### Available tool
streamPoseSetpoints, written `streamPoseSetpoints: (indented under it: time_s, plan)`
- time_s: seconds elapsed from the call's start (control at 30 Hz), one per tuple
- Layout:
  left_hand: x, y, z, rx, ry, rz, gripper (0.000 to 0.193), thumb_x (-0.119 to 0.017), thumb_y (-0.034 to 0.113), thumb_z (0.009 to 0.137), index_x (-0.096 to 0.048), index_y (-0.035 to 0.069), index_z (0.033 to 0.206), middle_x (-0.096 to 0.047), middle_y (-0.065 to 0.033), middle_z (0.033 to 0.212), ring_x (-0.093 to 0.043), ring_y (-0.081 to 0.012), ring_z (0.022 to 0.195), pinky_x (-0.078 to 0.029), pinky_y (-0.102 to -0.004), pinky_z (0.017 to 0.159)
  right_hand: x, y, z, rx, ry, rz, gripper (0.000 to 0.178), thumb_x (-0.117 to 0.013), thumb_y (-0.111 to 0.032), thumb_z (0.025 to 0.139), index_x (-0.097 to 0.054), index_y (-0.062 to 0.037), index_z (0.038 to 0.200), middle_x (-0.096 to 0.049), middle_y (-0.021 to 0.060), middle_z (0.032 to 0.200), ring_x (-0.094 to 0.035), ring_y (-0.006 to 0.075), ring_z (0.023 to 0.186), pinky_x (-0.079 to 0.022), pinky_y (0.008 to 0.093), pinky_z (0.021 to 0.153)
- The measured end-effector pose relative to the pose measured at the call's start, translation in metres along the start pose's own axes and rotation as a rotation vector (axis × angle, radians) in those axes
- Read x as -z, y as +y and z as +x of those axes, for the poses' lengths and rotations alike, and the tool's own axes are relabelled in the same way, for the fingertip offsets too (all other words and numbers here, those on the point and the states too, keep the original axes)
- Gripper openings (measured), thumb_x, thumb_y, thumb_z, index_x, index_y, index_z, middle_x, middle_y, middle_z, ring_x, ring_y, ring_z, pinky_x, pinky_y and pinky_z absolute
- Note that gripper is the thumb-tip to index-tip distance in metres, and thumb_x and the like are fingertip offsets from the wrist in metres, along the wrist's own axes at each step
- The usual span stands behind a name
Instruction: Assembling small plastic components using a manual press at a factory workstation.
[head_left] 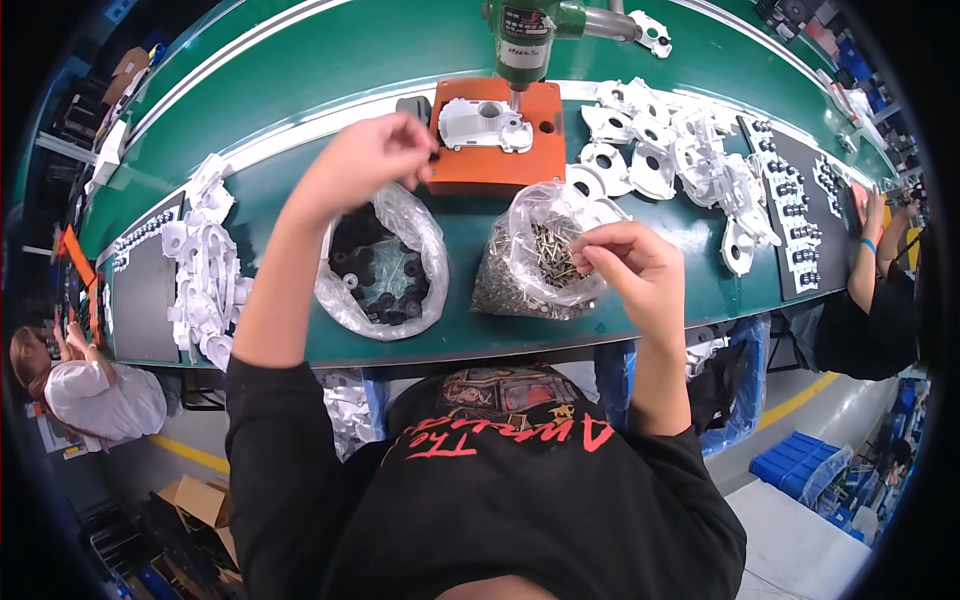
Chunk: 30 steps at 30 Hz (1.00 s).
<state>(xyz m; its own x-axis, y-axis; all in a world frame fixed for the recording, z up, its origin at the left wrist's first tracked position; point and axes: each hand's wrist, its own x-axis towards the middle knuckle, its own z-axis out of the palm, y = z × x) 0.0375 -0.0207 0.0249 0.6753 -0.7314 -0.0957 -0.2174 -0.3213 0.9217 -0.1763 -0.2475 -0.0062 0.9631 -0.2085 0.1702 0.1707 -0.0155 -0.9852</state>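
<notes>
My left hand (368, 158) is raised beside an orange fixture (482, 165), its fingertips pinched on a small dark part at the fixture's left edge. A white plastic housing (483, 124) lies in the fixture under a green powered screwdriver (524, 40). My right hand (632, 266) hovers at the mouth of a clear bag of screws (535, 258), fingers pinched together; what they hold is too small to see. Between my arms sits a clear bag of small black parts (385, 268).
White housings are piled at the right (668, 158) and stacked at the left (205, 270) of the green bench (300, 70). Dark trays of small parts (795, 215) lie at the far right. Other people work at both ends.
</notes>
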Motion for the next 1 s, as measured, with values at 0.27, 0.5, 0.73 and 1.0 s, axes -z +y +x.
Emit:
streamPoseSetpoints:
  time_s: [0.27,0.5,0.73,1.0]
  plan:
    - [0.014,0.004,0.133,-0.032,-0.184,0.337,0.018,-0.064,0.017,0.079,-0.063,0.001,0.086,-0.060,-0.0039,0.072,-0.054,-0.0105,0.062,-0.043,-0.0229,0.058,0.025,0.006,-0.017,0.088,0.300,0.020,0.010,-0.055,0.006,0.083,-0.058,0.0052,0.092,-0.063,0.0131,0.084,-0.060,0.0167,0.071,-0.050,0.0275,0.065]
    - [-0.012,0.003,0.155,-0.059,-0.355,0.286,0.018,-0.066,0.015,0.077,-0.064,0.004,0.092,-0.063,-0.0025,0.079,-0.058,-0.0100,0.073,-0.046,-0.0244,0.068,0.047,0.023,-0.025,0.088,0.414,0.061,0.010,-0.055,0.003,0.084,-0.057,0.0039,0.094,-0.062,0.0132,0.085,-0.058,0.0156,0.070,-0.047,0.0273,0.063]
    - [-0.020,-0.003,0.159,-0.092,-0.389,0.364,0.009,-0.064,0.010,0.078,-0.064,0.003,0.084,-0.065,-0.0033,0.083,-0.059,-0.0113,0.079,-0.048,-0.0260,0.072,0.049,0.032,-0.018,0.099,0.403,0.091,0.011,-0.056,0.002,0.085,-0.057,0.0037,0.095,-0.063,0.0132,0.086,-0.058,0.0152,0.070,-0.047,0.0275,0.063]
    - [-0.022,0.000,0.154,-0.118,-0.409,0.426,0.006,-0.055,0.005,0.079,-0.061,0.004,0.080,-0.062,-0.0018,0.078,-0.056,-0.0108,0.073,-0.046,-0.0245,0.066,0.047,0.031,-0.016,0.095,0.392,0.101,0.011,-0.056,0.002,0.084,-0.057,0.0037,0.095,-0.063,0.0132,0.086,-0.058,0.0153,0.070,-0.047,0.0276,0.064]
